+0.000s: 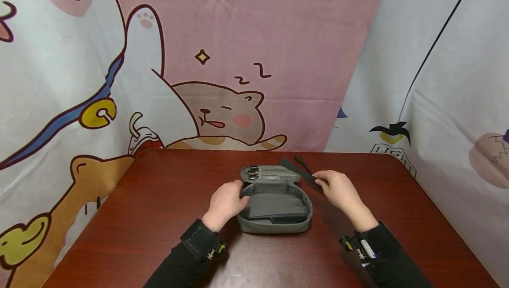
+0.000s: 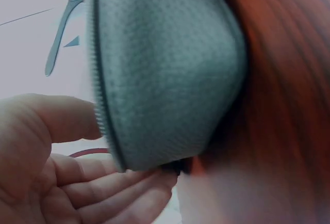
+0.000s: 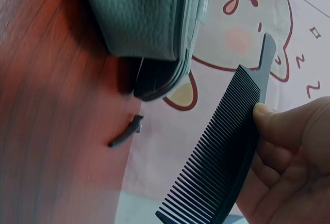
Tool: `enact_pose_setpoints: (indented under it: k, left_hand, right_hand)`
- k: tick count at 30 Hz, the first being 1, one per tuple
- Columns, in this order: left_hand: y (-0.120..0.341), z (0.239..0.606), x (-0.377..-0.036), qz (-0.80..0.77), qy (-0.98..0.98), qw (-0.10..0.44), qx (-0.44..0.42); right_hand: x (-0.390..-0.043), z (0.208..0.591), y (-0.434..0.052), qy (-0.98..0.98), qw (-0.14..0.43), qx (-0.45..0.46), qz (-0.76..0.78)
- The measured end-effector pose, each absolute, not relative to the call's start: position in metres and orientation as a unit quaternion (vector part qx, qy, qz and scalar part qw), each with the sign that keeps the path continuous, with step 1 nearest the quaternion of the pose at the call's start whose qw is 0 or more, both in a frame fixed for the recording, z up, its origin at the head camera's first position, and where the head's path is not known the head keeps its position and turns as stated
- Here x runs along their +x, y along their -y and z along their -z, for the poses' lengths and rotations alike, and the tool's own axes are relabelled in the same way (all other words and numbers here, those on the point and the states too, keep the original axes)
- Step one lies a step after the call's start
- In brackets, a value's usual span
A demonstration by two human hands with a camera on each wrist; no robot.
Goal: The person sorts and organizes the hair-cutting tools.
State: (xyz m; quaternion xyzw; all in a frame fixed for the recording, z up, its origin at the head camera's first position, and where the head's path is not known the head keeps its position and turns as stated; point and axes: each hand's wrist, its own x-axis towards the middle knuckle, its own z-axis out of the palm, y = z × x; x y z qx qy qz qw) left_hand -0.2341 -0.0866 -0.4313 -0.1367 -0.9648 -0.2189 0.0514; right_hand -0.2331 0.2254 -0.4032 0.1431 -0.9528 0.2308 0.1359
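Holding a black comb [image 3: 221,167] in my right hand [image 1: 338,188], thumb and fingers pinched on its spine, teeth free, just off the right side of the grey zip case [image 1: 274,208]. Case sits open near the middle of the worktop [image 1: 159,217], lid flap folded back toward the far edge, scissors [image 1: 252,173] tucked in the lid.

Left hand [image 1: 224,202] cups the case's left wall, fingers curled round the rim by the zip [image 2: 98,115].

Comb: light, stiff plastic, likely a bit slick; best taken by the spine, not the teeth, which look thin enough to bend. Case: soft padded fabric, gives under the fingers, so steady it by the wall.

A small dark clip [image 3: 126,131] lies on the worktop behind the case.
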Motion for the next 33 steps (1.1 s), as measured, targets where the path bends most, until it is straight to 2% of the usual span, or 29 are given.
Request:
enact_pose_setpoints:
  k: [5,16,33]
  left_hand:
    - [0.082,0.422,-0.233,0.229,0.963,0.064,-0.124]
    - [0.071,0.401,-0.231,0.253,0.944,0.112,-0.178]
    - [0.056,0.391,-0.226,0.201,0.939,0.113,-0.254]
  right_hand:
    - [-0.231,0.404,-0.217,0.953,0.129,0.154,-0.226]
    - [-0.229,0.402,-0.201,0.952,0.101,0.187,-0.218]
    - [-0.224,0.405,-0.183,0.945,0.097,0.246,-0.193]
